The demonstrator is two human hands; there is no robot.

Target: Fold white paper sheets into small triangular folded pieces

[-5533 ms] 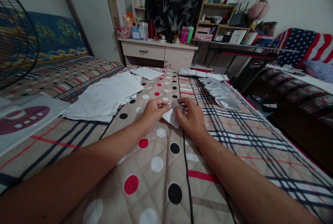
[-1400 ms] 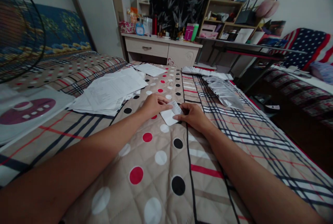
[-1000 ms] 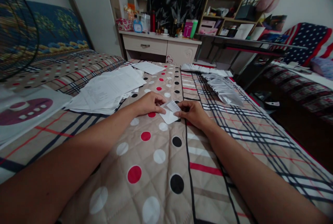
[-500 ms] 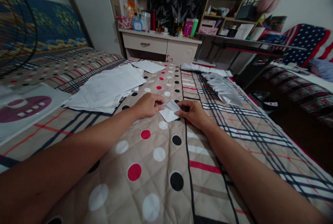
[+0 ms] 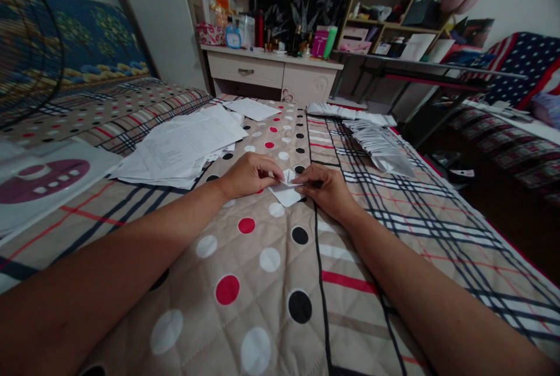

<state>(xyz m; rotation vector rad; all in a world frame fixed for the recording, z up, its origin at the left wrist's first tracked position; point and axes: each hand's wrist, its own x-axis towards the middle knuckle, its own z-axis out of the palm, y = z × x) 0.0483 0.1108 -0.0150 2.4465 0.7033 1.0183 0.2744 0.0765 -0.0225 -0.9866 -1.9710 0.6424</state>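
A small piece of white paper (image 5: pixel 286 195) lies on the patterned bedspread (image 5: pixel 245 259) with its far part folded up. My left hand (image 5: pixel 254 175) pinches the raised part at its left side. From the right, my right hand (image 5: pixel 322 186) grips the same paper, thumb and forefinger on the fold. Fine print on it is too small to read. Left of my left hand is a loose pile of printed white sheets (image 5: pixel 179 143).
Farther right lie a row of silvery packets (image 5: pixel 376 146) and a long white strip of packets (image 5: pixel 350 113). A plastic bag with a purple print (image 5: pixel 48 181) rests at the left edge. Behind the bed stands a white dresser (image 5: pixel 245 70); a fan (image 5: pixel 26 44) is at far left.
The paper's far part, flatter before with print facing up, is now raised and folded. My left hand has moved slightly right, closer to my right hand. The view has shifted a little.
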